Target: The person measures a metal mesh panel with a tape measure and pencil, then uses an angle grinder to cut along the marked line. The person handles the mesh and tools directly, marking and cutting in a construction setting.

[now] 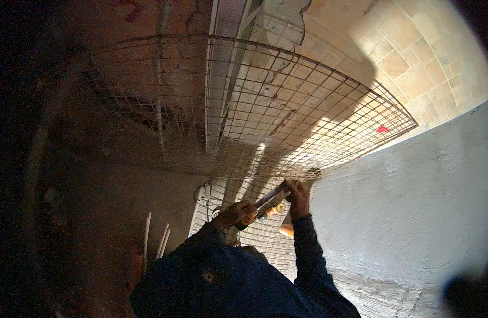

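Observation:
My left hand (235, 214) is closed round one end of a long grey bar-like tool (270, 196); an orange and dark part shows beneath my fingers. The tool slants up and right to my right hand (298, 198), whose fingers are bent together at its far end, close to the lower edge of a large wire mesh panel (286, 90). Whether those fingers grip the tool, a wire or both is hidden. Just below the tool is an orange object with a yellow round end (278, 208). Another orange piece (287, 230) sits below my right wrist.
A grey plastered wall (408, 196) rises on the right. Beyond the mesh lies light tiled floor (408, 47), with a small red piece (382, 129) showing through. More mesh (278, 249) spreads below my hands. Thin pale rods (147, 241) stand at the left, where much is dark.

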Action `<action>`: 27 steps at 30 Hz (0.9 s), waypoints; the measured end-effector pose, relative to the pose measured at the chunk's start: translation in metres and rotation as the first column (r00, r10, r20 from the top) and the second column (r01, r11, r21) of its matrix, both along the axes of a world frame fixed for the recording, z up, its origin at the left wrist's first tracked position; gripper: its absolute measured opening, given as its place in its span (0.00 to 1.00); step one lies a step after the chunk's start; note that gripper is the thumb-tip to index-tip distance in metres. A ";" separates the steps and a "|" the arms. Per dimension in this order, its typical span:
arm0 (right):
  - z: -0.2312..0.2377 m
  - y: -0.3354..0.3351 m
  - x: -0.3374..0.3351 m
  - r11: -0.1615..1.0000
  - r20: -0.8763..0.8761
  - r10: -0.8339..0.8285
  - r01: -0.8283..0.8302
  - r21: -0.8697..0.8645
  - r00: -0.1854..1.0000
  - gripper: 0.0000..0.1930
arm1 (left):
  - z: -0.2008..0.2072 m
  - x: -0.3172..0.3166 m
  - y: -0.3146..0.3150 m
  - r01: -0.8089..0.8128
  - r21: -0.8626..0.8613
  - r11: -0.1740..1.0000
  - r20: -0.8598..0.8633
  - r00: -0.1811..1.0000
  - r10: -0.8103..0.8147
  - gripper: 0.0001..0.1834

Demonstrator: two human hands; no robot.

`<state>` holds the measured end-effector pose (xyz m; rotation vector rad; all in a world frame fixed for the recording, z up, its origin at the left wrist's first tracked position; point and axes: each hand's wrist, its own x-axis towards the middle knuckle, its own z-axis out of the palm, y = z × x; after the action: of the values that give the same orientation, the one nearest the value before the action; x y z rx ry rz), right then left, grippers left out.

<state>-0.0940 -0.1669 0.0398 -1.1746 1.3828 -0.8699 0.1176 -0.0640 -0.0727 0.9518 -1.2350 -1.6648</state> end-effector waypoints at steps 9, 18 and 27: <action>0.132 -0.165 0.085 0.751 -0.243 0.062 -0.206 -0.628 0.968 0.09 | -0.100 0.044 -0.018 -0.320 0.083 0.944 0.237 0.926 0.293 0.22; 0.087 -0.163 0.156 0.795 -0.204 0.192 -0.275 -0.541 0.960 0.12 | -0.084 0.059 -0.070 -0.589 -0.086 0.804 0.288 0.758 0.586 0.24; 0.083 -0.196 0.187 0.765 -0.303 0.212 -0.350 -0.541 0.929 0.14 | -0.111 0.069 -0.101 -0.639 -0.019 0.769 0.269 0.737 0.620 0.19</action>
<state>0.0926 -0.3626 0.1230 -1.9635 1.0813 -0.9993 0.1869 -0.1650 -0.1835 1.4816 -0.8578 -1.0612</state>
